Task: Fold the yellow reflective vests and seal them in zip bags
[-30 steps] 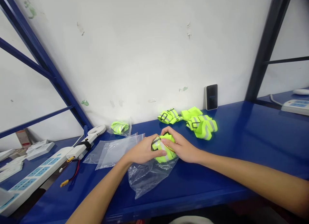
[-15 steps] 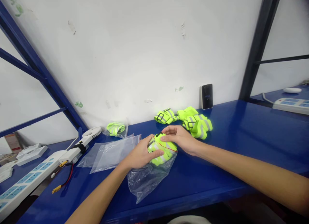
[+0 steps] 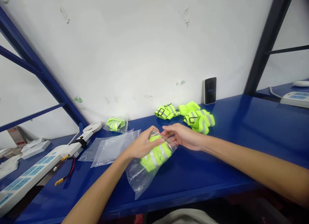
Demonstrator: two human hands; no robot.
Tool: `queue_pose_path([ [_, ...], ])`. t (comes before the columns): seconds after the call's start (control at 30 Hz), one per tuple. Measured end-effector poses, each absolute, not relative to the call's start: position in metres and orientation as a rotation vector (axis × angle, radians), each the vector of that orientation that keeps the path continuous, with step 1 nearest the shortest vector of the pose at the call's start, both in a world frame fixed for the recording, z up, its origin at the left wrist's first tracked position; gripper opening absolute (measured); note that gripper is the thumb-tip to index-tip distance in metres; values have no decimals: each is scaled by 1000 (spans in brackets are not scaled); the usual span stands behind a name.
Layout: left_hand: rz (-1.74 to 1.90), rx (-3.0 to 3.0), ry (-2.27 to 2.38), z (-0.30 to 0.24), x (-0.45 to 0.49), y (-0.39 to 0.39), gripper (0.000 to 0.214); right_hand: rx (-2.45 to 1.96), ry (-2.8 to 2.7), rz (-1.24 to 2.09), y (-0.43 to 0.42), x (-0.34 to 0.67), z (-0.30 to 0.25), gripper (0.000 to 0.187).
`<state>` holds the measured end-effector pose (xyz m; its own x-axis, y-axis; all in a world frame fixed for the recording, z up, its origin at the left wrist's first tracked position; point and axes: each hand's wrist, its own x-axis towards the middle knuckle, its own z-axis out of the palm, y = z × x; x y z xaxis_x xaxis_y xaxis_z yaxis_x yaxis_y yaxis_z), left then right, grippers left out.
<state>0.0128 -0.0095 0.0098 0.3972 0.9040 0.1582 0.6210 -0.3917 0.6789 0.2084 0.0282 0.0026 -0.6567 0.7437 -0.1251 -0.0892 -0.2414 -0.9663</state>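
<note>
A folded neon-yellow reflective strap (image 3: 154, 157) with silver stripes lies inside a clear zip bag (image 3: 138, 182) just above the blue table. My left hand (image 3: 143, 142) grips the bag's left side, its thumb across the front over the strap. With fingers curled at the bag's red-lined mouth, my right hand (image 3: 182, 136) pinches the upper right edge; its fingertips are partly behind the plastic. Beyond my hands, against the wall, lie a yellow reflective strap with a black buckle (image 3: 166, 111) and a looser heap of yellow straps (image 3: 199, 119).
Flat clear bags (image 3: 112, 150) lie left of my hands, with a bagged yellow strap (image 3: 116, 124) behind them. Further left are a small white fan (image 3: 93, 127), a red-black cable (image 3: 70, 170) and a power strip (image 3: 31, 175). A dark-screened device (image 3: 210, 91) leans on the wall.
The yellow strap has slid deeper into the clear bag, away from its mouth. My right hand has shifted from the strap to the bag's open edge. The view has tilted slightly.
</note>
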Motion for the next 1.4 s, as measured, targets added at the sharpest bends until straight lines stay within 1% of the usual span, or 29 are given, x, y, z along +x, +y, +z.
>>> queue_pose_path([
  [0.07,704,2089,1254,15,17,-9,33,-637,-1404,2271,26,212,9,32],
  [0.13,656,2086,1177,23,24,-10,42,-477,-1433,2453,22,213,14,22],
  [0.2,609,2145,1109,32,31,-11,53,-406,-1505,2506,21,214,17,14],
  [0.27,603,2177,1074,38,36,-10,57,-395,-1635,2451,21,216,19,13],
  [0.3,628,2172,1073,40,37,-9,57,-409,-1744,2364,23,217,20,14],
  [0.33,677,2149,1083,40,37,-7,58,-445,-1871,2198,25,219,21,15],
  [0.37,754,2104,1102,39,36,-5,60,-507,-1974,1935,28,220,21,15],
  [0.4,855,2034,1126,38,34,-2,64,-581,-2025,1604,31,222,21,15],
  [0.47,1085,1828,1170,33,30,3,75,-711,-1941,932,38,224,20,17],
  [0.5,1187,1710,1184,30,28,5,79,-759,-1864,719,42,225,19,22],
  [0.53,1270,1599,1189,28,26,7,83,-806,-1817,630,46,226,17,28],
  [0.57,1333,1509,1182,26,25,8,85,-851,-1821,669,50,225,14,32],
  [0.63,1399,1379,1132,22,24,8,84,-902,-1906,987,55,224,8,35],
  [0.7,1398,1271,1055,18,22,8,76,-876,-1931,1300,58,222,2,36],
  [0.77,1352,1166,1055,13,20,9,64,-835,-1861,1409,60,219,-3,31],
  [0.87,1168,1095,1143,3,17,12,42,-829,-1748,1395,64,217,-10,23],
  [0.93,1046,1094,1156,-2,18,13,35,-848,-1782,1328,68,218,-13,22],
  [0.97,1013,1095,1148,-4,20,12,33,-857,-1836,1237,70,220,-14,21],
  [1.07,962,1089,1110,-8,27,8,28,-855,-2054,809,80,225,-18,17],
  [1.13,905,1078,1093,-10,32,6,29,-838,-2177,628,86,229,-20,15],
  [1.23,912,1063,1110,-13,35,5,35,-850,-2255,685,94,236,-21,11],
  [1.3,962,1120,1134,-15,36,6,37,-868,-2246,758,98,241,-19,4],
  [1.33,977,1163,1153,-15,36,7,36,-879,-2235,773,99,243,-18,5],
  [1.4,983,1241,1204,-16,37,8,31,-921,-2200,747,99,244,-15,19],
])
